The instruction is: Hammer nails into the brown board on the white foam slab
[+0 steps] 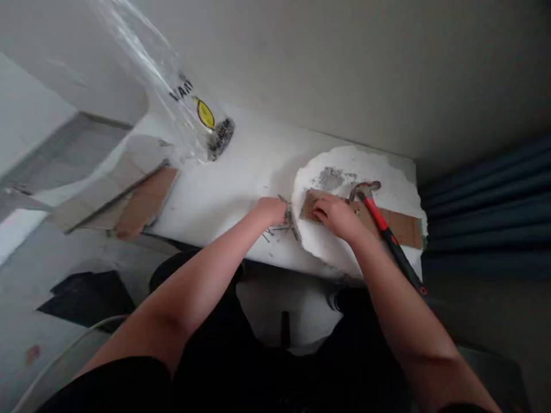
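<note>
My left hand rests on the white tabletop, its fingers curled over a small heap of loose nails. My right hand lies on the left end of a brown wooden strip, fingers bent and pressing down on it. The strip sits on a round white foam slab. A claw hammer with a red and black handle lies across the strip just right of my right hand, untouched.
A clear plastic bag with a yellow label and dark contents stands at the back left of the table. Another wooden board overhangs the table's left end. A grey wall runs behind, dark blue cloth hangs at right.
</note>
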Demonstrator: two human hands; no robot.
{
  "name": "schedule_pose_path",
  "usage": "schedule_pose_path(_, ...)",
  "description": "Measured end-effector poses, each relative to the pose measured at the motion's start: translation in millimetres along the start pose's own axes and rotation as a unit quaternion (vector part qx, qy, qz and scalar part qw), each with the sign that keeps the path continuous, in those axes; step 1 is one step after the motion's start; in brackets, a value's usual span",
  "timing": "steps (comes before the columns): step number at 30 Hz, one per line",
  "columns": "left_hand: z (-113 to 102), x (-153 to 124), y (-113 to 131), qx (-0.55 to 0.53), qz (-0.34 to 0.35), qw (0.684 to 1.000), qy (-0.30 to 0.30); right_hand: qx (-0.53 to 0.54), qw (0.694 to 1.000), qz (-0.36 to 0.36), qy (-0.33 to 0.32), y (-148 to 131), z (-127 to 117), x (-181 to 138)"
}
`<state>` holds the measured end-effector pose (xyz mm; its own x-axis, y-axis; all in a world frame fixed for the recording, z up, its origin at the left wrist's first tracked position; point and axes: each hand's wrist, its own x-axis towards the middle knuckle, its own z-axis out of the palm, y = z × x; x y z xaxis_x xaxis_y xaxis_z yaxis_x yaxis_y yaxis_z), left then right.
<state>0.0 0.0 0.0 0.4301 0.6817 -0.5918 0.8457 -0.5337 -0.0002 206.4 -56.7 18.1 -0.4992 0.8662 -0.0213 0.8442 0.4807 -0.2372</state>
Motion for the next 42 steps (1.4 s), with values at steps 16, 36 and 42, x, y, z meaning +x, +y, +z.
schedule_pose_path(16,-1,-3,-7,-0.034,-0.008,0.998,0.054,0.09,0.993,-0.052,0.057,12,0,-4)
schedule_pose_path(36,-14,-2,-24,-0.161,0.089,0.955,0.233,0.143,0.981,0.064,0.116,3,5,-2)
schedule_pose_path(42,2,3,-21,-0.017,0.002,1.0,-0.003,-0.008,1.0,0.015,-0.003,-4,-1,0)
